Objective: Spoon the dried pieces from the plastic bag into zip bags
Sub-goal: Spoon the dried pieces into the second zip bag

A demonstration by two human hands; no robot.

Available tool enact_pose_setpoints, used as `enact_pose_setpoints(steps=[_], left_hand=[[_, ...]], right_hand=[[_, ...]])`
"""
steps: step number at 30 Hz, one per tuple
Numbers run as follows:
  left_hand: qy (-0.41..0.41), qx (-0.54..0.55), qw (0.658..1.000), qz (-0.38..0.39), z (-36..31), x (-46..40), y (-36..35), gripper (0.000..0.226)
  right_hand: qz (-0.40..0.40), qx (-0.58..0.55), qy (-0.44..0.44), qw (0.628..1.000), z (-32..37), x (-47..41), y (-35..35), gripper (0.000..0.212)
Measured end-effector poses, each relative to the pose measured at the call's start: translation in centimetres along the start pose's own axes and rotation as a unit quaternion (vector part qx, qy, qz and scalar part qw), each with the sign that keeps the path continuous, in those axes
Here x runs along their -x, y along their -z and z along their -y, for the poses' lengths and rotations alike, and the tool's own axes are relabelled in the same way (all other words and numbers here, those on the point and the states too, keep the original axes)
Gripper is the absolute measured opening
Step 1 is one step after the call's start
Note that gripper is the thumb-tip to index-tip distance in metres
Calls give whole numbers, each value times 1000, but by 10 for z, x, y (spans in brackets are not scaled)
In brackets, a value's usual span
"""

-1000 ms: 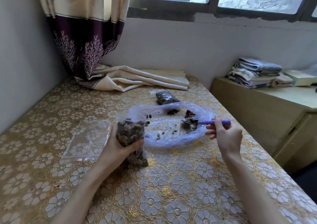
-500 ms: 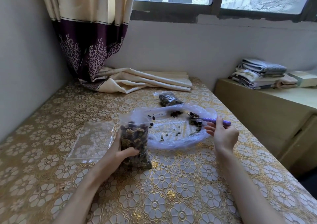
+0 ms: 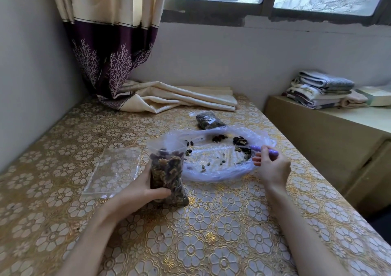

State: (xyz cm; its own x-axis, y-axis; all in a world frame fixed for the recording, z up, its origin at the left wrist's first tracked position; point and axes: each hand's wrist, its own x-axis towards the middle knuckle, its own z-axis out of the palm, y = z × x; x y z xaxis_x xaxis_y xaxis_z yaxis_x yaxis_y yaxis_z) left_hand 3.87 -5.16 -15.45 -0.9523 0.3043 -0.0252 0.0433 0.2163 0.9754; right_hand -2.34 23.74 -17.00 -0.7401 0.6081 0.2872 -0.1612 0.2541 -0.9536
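two hands: both are seen at work over the table.
left hand: fingers are wrapped round a zip bag, held upright on the table and nearly filled with dried pieces.
right hand: fingers are closed on a purple spoon, its bowl lying among the pieces in the plastic bag.
flat bag: laid left of the held one.
filled bag: laid behind the plastic bag.
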Motion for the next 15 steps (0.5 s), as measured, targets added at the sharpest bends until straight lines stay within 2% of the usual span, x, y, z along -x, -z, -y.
enact_pose_setpoints(steps=[3, 6, 12, 15], left_hand=[[-7, -20, 1000, -11, -1, -1, 0, 64], [-24, -31, 997, -65, -2, -5, 0, 64], [-76, -62, 981, -169, 0, -12, -9, 59], [-91, -46, 979, -176, 1, -13, -15, 61]], right_hand=[[10, -46, -49, 998, -3, -2, 2, 17], [11, -91, -91, 992, -4, -2, 3, 22], [19, -113, -98, 989, -1, 0, 5, 21], [24, -122, -97, 988, 1, 1, 4, 20]])
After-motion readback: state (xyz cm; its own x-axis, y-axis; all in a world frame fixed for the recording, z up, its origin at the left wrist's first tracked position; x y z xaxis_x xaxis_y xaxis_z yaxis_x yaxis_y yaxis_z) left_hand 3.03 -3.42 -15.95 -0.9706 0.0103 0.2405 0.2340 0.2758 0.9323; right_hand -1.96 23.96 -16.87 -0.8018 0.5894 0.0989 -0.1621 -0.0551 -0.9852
